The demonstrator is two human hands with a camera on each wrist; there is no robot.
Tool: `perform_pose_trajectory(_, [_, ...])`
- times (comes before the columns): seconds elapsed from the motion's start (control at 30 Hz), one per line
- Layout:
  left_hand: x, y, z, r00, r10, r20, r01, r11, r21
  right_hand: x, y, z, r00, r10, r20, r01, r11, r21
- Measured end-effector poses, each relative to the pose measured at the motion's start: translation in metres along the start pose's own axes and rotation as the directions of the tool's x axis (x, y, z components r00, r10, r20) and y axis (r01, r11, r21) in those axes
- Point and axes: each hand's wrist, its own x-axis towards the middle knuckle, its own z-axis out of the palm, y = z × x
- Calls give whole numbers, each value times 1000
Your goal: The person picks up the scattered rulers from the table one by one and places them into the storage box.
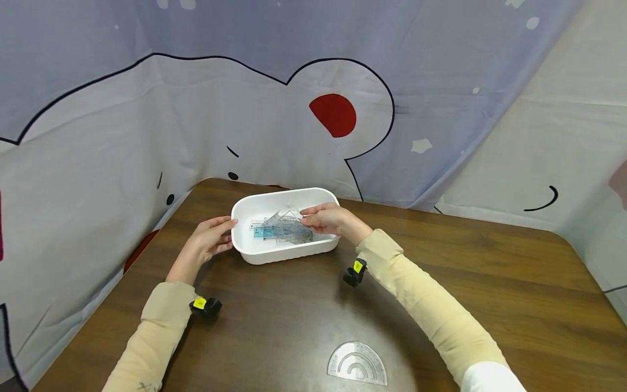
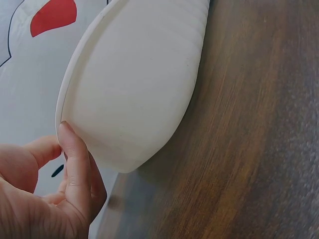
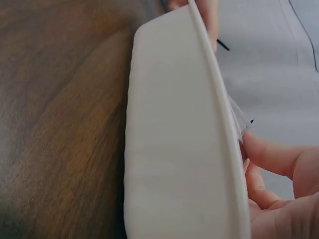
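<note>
A white plastic basin (image 1: 284, 255) stands on the table, holding several clear plastic rulers and drawing pieces, one with a blue tint (image 1: 264, 232). My left hand (image 1: 209, 238) pinches the basin's left rim, thumb and fingers on either side of it, as the left wrist view shows. Over the basin's right side, my right hand (image 1: 329, 220) pinches a clear set square (image 1: 289, 213). In the right wrist view, a transparent corner (image 3: 240, 117) of it rises past the rim by the thumb; the basin wall (image 3: 174, 124) hides the rest. A clear protractor (image 1: 357, 363) lies on the table near the front.
The brown wooden table (image 1: 490, 272) reaches back to a patterned cloth (image 1: 235, 109) hanging behind and at the left side. Each forearm wears a small black camera, one on the left (image 1: 208, 308) and one on the right (image 1: 354, 274).
</note>
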Motion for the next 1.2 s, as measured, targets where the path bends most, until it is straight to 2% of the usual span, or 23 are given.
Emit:
perform_pose_trajectory(0.27, [-1, 1, 3, 1000, -6, -12, 6, 1000, 10, 11, 6, 0, 998, 48, -44, -49, 999, -14])
perform_pose_trajectory(0.83, [0, 3, 2, 1000, -6, -3, 6, 1000, 0, 21, 11, 3, 989, 51, -136, -57, 998, -38])
perform_pose_trajectory(1.03, [1, 2, 2, 1000, -6, 5, 6, 1000, -14, 18, 12, 4, 991, -1, -136, -6, 999, -49])
perform_pose_trajectory(1.2, [0, 1, 0, 1000, -12, -1, 12, 1000, -6, 15, 12, 6, 984, -82, -156, 63, 991, -121])
